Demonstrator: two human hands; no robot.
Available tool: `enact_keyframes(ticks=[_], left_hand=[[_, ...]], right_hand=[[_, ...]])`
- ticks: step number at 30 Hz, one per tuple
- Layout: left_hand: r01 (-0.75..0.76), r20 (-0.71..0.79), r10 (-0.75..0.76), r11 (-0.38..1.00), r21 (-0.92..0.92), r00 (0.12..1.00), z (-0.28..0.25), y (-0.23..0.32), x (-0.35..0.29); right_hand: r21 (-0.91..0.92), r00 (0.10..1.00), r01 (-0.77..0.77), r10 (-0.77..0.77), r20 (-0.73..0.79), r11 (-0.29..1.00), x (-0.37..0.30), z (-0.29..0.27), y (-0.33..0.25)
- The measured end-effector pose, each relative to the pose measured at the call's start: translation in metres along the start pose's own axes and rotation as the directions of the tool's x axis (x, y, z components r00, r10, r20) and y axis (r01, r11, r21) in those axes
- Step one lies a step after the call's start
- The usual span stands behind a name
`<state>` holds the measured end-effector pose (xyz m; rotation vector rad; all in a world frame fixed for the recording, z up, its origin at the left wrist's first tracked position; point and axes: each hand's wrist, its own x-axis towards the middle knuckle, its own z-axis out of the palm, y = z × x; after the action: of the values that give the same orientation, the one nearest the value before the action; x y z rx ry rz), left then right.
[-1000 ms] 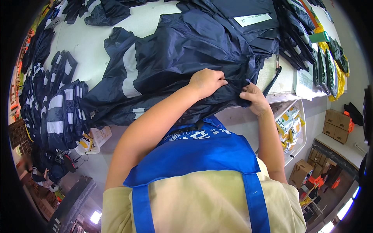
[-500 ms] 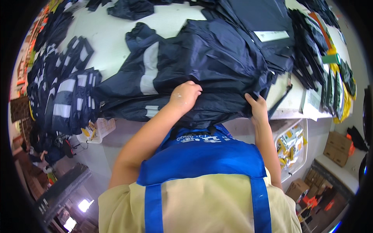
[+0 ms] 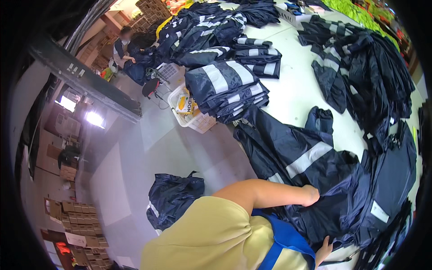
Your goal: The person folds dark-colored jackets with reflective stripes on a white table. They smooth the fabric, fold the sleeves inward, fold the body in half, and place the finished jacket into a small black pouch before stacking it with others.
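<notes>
A dark navy rainwear garment with silver reflective bands lies crumpled along the table's near edge. My left hand rests on its middle, fingers curled closed into the fabric and their tips hidden. Nearer the bottom of the view, my right hand grips the garment's edge between thumb and fingers, partly covered by the cloth. Beyond my hands lies another dark, flat-laid garment with a white label.
Folded striped garments are stacked at the table edge, above a white basket with yellow-and-white packets. A dark garment pile covers the far right. On the floor behind me sits a dark bundle. A co-worker stands far left.
My view has swung left, bringing the floor, stacked boxes and a co-worker into sight. Both hands stay on the same garment, which looks little changed.
</notes>
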<state>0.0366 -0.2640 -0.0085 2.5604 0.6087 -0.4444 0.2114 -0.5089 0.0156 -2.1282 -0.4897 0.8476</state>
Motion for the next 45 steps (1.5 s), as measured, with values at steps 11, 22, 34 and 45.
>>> enact_keyframes(ticks=[11, 22, 34, 45], left_hand=[[-0.108, 0.315, 0.061, 0.985, 0.133, 0.947, -0.021, -0.009, 0.020], [0.141, -0.128, -0.178, 0.956, -0.256, 0.976, -0.057, -0.053, -0.103], [0.136, -0.496, -0.208, 0.974, -0.179, 0.843, 0.005, -0.134, -0.159], [0.262, -0.439, -0.523, 0.809, -0.527, 0.731, -0.003, -0.227, -0.262]], right_hand=[[-0.040, 0.999, -0.026, 0.027, 0.024, 0.999, -0.029, 0.019, -0.071], [0.036, 0.939, 0.032, -0.018, -0.344, 0.999, 0.046, -0.052, -0.044], [-0.071, 0.420, 0.900, -0.814, 0.402, 0.430, -0.025, 0.154, -0.152], [-0.258, 0.649, 0.714, -0.475, 0.594, 0.651, 0.014, 0.259, -0.153]])
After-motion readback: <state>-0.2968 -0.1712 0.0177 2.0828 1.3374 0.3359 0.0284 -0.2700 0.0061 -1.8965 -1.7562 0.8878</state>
